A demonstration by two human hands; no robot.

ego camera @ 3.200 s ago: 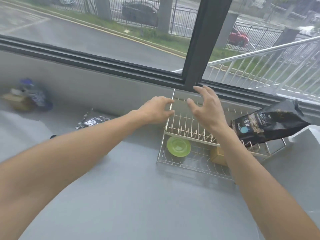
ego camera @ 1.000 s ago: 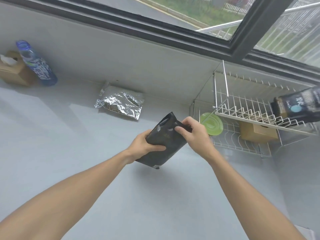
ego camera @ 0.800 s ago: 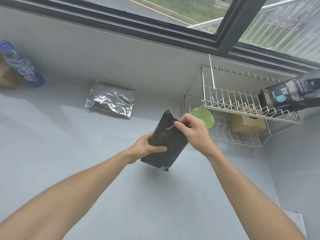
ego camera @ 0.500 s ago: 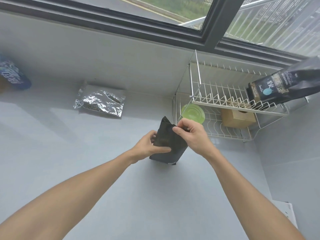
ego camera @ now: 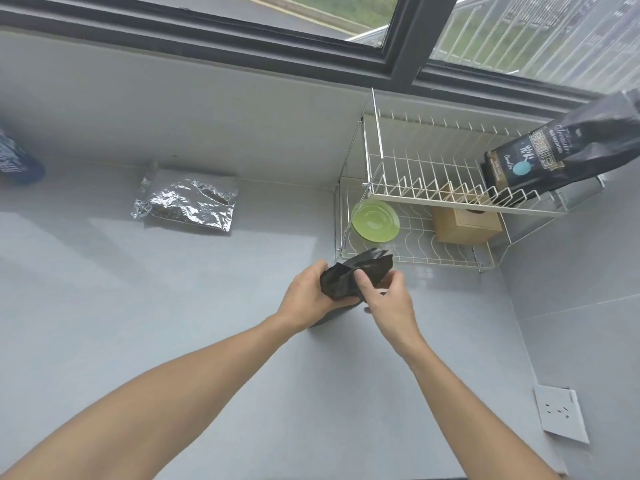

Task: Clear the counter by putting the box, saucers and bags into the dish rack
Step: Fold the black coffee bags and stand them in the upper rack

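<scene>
Both hands hold a small black bag (ego camera: 360, 271) just in front of the white wire dish rack (ego camera: 433, 199). My left hand (ego camera: 311, 296) grips its lower part. My right hand (ego camera: 388, 299) pinches its upper edge. In the rack's lower tier lie a green saucer (ego camera: 374, 220) and a tan box (ego camera: 465, 221). A large black printed bag (ego camera: 568, 150) leans on the upper tier at the right. A crumpled silver foil bag (ego camera: 188, 204) lies on the grey counter (ego camera: 173, 323) to the left.
A blue printed bottle (ego camera: 17, 161) shows at the far left edge. A wall socket (ego camera: 559, 414) sits on the tiled side wall at the right. A window runs along the back above the ledge.
The black bag was taken up in both hands and has moved right, closer to the rack, and is now crumpled more tightly. The view has shifted right.
</scene>
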